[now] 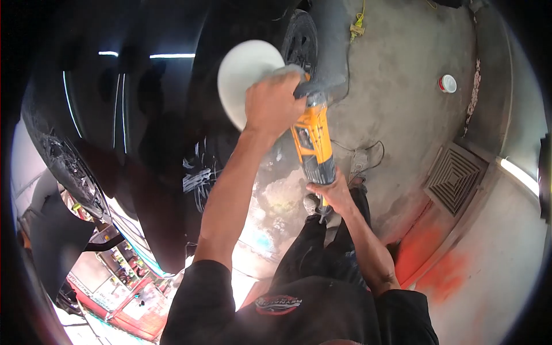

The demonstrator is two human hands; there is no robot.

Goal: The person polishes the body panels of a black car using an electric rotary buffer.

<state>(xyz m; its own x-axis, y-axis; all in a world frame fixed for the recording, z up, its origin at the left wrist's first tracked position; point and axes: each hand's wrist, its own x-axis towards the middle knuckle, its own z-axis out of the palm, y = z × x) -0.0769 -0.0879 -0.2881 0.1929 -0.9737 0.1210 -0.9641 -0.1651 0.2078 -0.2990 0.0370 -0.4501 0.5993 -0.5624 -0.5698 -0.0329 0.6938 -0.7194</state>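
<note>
A yellow and black power polisher [313,135] with a large round white pad [244,75] is held between my two hands. My left hand [273,103] is wrapped round the front of the tool, close behind the pad. Lower down, my right hand [336,192] grips the dark rear handle. The pad faces the glossy black car body [155,115], near a wheel [301,40]; I cannot tell whether it touches the panel. Whitish smears [198,179] mark the black surface to the left of my left forearm.
A dark cord [379,150] loops on the concrete floor [402,109] by my shoe. A yellow connector [357,27] lies farther up. On the right are a white-lidded tub [448,84], a square floor grate [454,177] and a wall. Shelves with items [123,259] stand at lower left.
</note>
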